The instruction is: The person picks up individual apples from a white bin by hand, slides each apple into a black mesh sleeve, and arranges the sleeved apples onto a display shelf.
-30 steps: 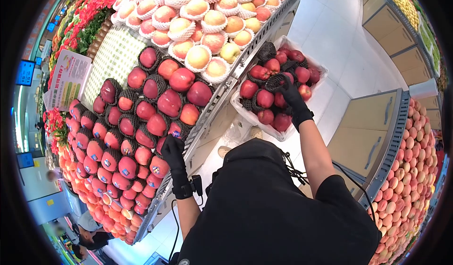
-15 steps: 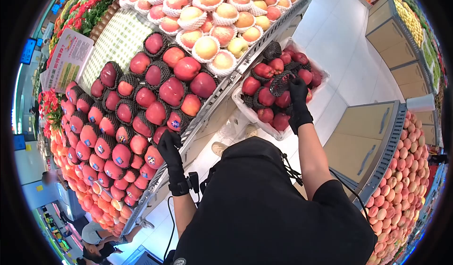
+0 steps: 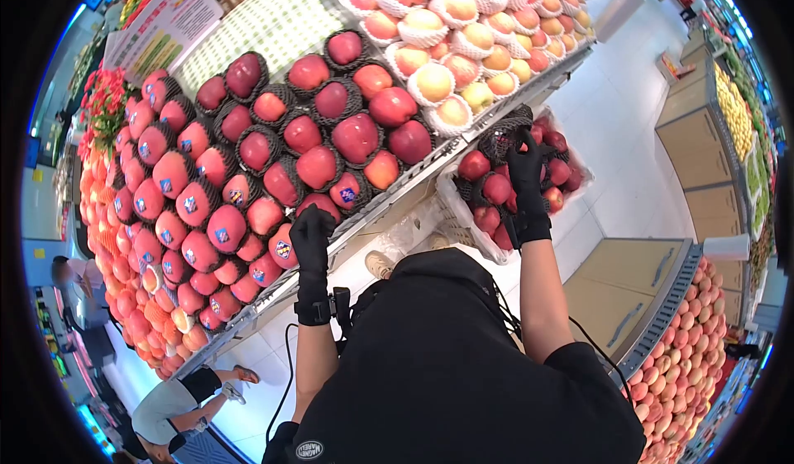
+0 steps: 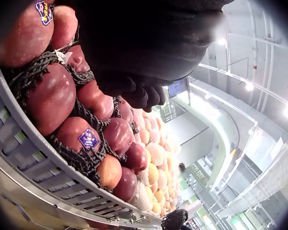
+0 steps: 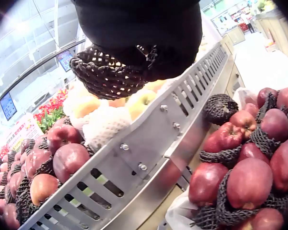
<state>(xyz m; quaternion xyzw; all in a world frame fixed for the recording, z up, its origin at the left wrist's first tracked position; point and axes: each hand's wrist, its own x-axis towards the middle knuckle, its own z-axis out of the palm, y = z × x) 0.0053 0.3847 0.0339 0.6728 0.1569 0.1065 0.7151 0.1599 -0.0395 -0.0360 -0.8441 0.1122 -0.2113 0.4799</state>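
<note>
In the head view my right hand (image 3: pixel 526 174) pinches a black foam net (image 3: pixel 501 140) above the crate's display-side edge. The right wrist view shows that net (image 5: pixel 108 74) hanging from my fingers, its mouth spread and no fruit visible inside. Red apples, some in black nets, fill the lined crate (image 3: pixel 463 231). My left hand (image 3: pixel 310 245), fingers loosely curled, is by the front row of red apples (image 3: pixel 317 167) on the display; no object shows in it. The left wrist view has this hand (image 4: pixel 139 48) over netted apples (image 4: pixel 52 98).
The slatted grey display rim (image 5: pixel 148 148) runs between the apples and the crate. White-netted fruit (image 3: pixel 434 82) lies farther along. Cabinets (image 3: pixel 616 286) and another fruit stand (image 3: pixel 678 348) are on the right. A person (image 3: pixel 169 406) is at lower left.
My right hand has moved from the crate's middle toward the display rim, carrying the black net. My left hand stays by the front apples. The head view has shifted.
</note>
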